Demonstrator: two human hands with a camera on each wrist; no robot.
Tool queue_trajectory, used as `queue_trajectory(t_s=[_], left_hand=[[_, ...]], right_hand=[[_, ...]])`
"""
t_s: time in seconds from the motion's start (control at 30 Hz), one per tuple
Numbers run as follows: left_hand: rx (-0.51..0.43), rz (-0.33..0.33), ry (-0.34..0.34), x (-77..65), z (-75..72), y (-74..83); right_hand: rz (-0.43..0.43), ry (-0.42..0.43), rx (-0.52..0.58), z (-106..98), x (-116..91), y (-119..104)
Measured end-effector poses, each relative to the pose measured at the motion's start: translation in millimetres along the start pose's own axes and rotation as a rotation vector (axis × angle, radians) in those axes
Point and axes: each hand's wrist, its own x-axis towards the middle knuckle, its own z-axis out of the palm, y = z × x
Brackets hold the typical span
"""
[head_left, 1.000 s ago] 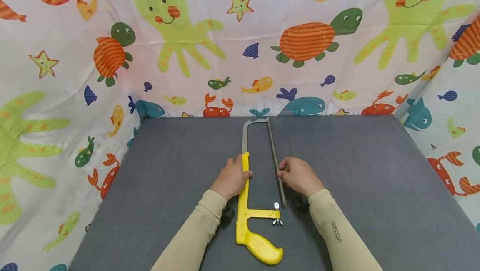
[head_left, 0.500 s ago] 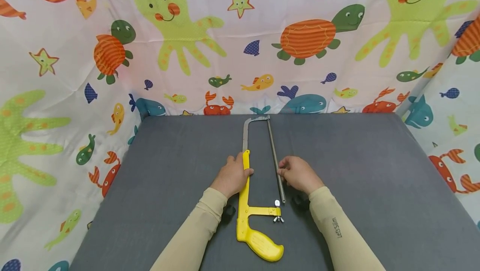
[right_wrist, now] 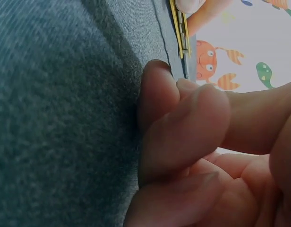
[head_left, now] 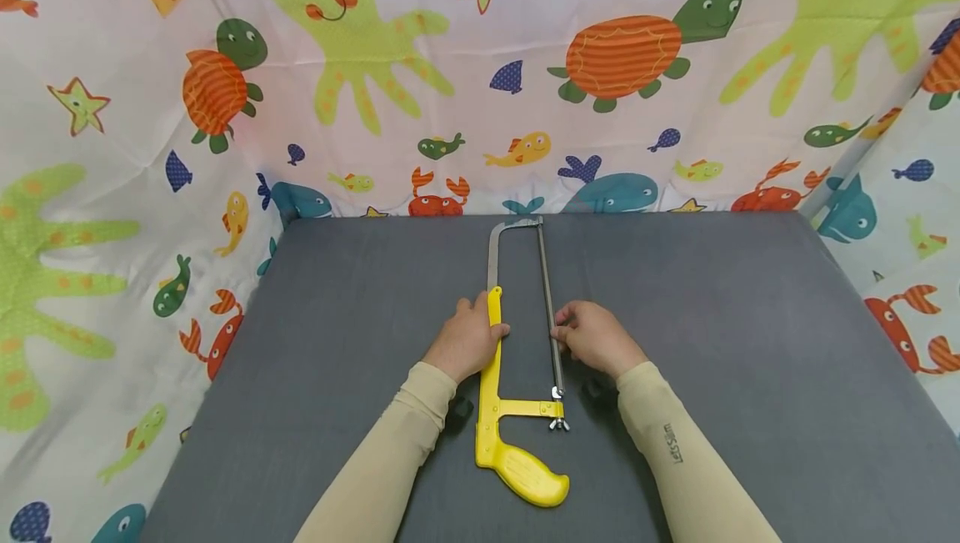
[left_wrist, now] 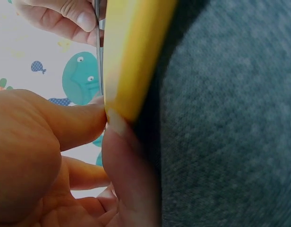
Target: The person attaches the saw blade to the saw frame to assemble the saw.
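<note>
A hacksaw (head_left: 489, 393) with a yellow frame and handle lies on the grey surface, its handle toward me. My left hand (head_left: 467, 336) grips the yellow back of the frame, thumb on its inner side; the left wrist view shows this yellow bar (left_wrist: 133, 52) close up between thumb and fingers. A thin grey saw blade (head_left: 547, 276) runs from the frame's far tip down to the post with a wing nut (head_left: 558, 424) on the yellow crossbar. My right hand (head_left: 600, 339) pinches the blade at its lower half. In the right wrist view, the curled fingers (right_wrist: 183, 127) hide most of the blade.
The grey cloth-covered table (head_left: 360, 301) extends around the saw on both sides. Behind and at the sides hangs a white curtain (head_left: 360, 151) printed with sea animals. A dark object (head_left: 459, 414) sits under the left wrist.
The blade's near end has swung left, from beside the wing-nut post to right over it. Both hands keep their hold. The head view has tilted slightly downward.
</note>
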Motion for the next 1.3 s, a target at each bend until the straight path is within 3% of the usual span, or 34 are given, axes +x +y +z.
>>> queue_trajectory(t_s=[0.73, 1.03, 1.13, 1.3], left_hand=[[0.008, 0.009, 0.006, 2.8, -5.6, 2.5], [0.035, 0.044, -0.026, -1.8, -9.6, -5.3], [0.037, 0.057, -0.032, -3.4, -9.1, -4.9], [0.023, 0.066, -0.035, -5.4, -7.8, -4.4]], right_hand=[[0.034, 0.004, -0.016, -6.7, -0.4, -5.9], [-0.010, -0.013, -0.065, -7.7, -6.6, -5.7], [-0.070, -0.060, -0.075, -9.3, -19.9, 3.1], [-0.181, -0.251, -0.004, -7.6, -53.4, 22.2]])
